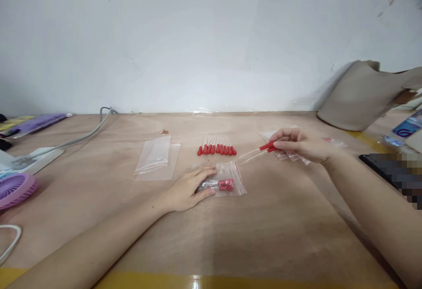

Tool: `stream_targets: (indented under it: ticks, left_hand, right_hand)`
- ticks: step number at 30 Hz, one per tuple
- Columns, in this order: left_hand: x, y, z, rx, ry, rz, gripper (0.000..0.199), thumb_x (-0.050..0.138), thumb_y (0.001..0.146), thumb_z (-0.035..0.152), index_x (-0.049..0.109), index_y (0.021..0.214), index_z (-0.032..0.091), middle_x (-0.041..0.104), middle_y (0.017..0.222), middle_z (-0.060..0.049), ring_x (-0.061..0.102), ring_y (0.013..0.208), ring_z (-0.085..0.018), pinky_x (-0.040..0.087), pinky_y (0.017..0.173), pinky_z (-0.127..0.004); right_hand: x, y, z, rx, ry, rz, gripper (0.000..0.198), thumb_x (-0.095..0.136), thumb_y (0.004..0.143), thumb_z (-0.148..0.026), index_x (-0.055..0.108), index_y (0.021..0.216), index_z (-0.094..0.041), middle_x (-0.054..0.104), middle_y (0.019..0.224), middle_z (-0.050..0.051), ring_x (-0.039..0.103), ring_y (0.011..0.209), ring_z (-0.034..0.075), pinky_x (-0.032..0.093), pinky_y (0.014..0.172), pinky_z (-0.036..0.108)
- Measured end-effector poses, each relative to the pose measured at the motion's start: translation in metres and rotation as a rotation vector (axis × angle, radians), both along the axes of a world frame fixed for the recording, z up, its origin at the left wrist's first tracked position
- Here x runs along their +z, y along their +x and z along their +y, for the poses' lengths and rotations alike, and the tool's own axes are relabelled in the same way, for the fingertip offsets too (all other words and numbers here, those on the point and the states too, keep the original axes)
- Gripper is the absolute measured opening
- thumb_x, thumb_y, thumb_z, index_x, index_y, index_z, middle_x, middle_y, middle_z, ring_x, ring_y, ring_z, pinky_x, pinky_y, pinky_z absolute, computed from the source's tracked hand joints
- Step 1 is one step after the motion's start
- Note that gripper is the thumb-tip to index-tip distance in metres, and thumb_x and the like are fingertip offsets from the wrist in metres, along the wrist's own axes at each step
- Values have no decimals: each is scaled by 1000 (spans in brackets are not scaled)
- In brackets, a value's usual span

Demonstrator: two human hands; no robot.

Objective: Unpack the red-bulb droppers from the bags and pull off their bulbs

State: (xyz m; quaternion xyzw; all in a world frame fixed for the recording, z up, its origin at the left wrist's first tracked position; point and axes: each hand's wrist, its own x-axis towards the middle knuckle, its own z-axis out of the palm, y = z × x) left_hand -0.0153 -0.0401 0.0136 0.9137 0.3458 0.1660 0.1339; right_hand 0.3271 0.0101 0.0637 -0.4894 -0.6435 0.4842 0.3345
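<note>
My right hand (292, 144) pinches droppers (267, 147) by their red rubber bulbs, apparently two, their clear tubes slanting down to the left. My left hand (193, 188) lies flat with fingers apart on a clear zip bag (240, 183), pressing its left part to the table. Inside that bag are red-bulbed droppers (226, 185), their tubes partly under my fingers. Just beyond it, a row of several loose droppers (217, 149) lies with red bulbs toward me. Behind my right hand, more clear bags (292, 157) with red parts are partly hidden.
Flat clear zip bags (156, 159) overlap left of the row. A grey cable (82, 138) runs to a white power strip (49, 159) beside a purple fan (16, 190). At right are a beige curved object (349, 97), a dark phone-like device (379, 170) and a bottle (409, 126).
</note>
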Motion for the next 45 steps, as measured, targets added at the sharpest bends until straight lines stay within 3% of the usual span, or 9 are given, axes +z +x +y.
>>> stream_targets:
  ticks: [3, 7, 10, 16, 21, 26, 32, 39, 45]
  left_hand:
    - [1, 0, 0, 3, -3, 6, 45, 44, 88, 41, 37, 128, 22, 44, 134, -7, 38, 125, -22, 36, 101, -41]
    - [1, 0, 0, 3, -1, 3, 45, 44, 88, 42, 39, 128, 22, 44, 133, -8, 38, 125, -23, 37, 100, -42]
    - [1, 0, 0, 3, 2, -1, 45, 44, 88, 42, 39, 127, 22, 44, 133, -8, 38, 125, -24, 37, 100, -43]
    - [1, 0, -1, 5, -8, -1, 45, 44, 88, 42, 39, 128, 23, 44, 134, -8, 38, 125, -23, 36, 101, -43]
    - [0, 0, 0, 2, -5, -7, 45, 44, 88, 42, 40, 127, 22, 44, 134, -8, 38, 125, -23, 36, 101, -42]
    - [1, 1, 0, -1, 5, -2, 45, 44, 88, 41, 39, 128, 22, 44, 134, -8, 38, 125, -23, 36, 101, -42]
    - [1, 1, -1, 12, 0, 8, 45, 44, 87, 41, 40, 128, 22, 44, 134, -7, 38, 125, -22, 36, 102, -42]
    - [3, 1, -1, 19, 3, 22, 45, 44, 87, 41, 40, 127, 21, 44, 134, -8, 37, 126, -22, 35, 102, -42]
    - [1, 1, 0, 14, 1, 20, 45, 44, 87, 42, 40, 128, 22, 44, 134, -8, 38, 125, -22, 36, 101, -41]
  right_hand:
    - [3, 8, 2, -175, 224, 13, 31, 66, 69, -40, 58, 89, -18, 66, 77, 5, 60, 60, 14, 46, 52, 26]
    - [-20, -19, 6, -401, 755, -241, 21, 56, 78, -36, 60, 89, -19, 66, 84, 7, 62, 75, 19, 49, 65, 33]
    - [-44, -44, 11, -238, 1011, -534, 19, 45, 85, -26, 60, 94, -19, 65, 91, 8, 60, 83, 20, 48, 74, 35]
    - [-74, -64, 24, 24, 1222, -911, 24, 39, 88, -13, 62, 95, -15, 65, 94, 10, 58, 87, 19, 47, 77, 32]
    - [-76, -71, 22, 18, 1205, -881, 23, 41, 88, -15, 64, 94, -16, 66, 94, 8, 60, 84, 18, 48, 71, 28]
    - [-74, -70, 19, -12, 1060, -715, 23, 47, 86, -24, 62, 103, -18, 65, 99, 9, 61, 89, 20, 48, 77, 31]
    - [-76, -63, 25, -118, 903, -500, 17, 52, 82, -29, 65, 90, -21, 65, 94, 7, 60, 87, 21, 47, 80, 37]
    - [-80, -60, 26, -75, 730, -469, 21, 55, 79, -27, 64, 97, -20, 66, 96, 6, 61, 88, 20, 47, 80, 36]
    - [-73, -70, 20, -93, 709, -457, 15, 54, 79, -23, 65, 89, -20, 67, 90, 4, 62, 80, 17, 49, 74, 32]
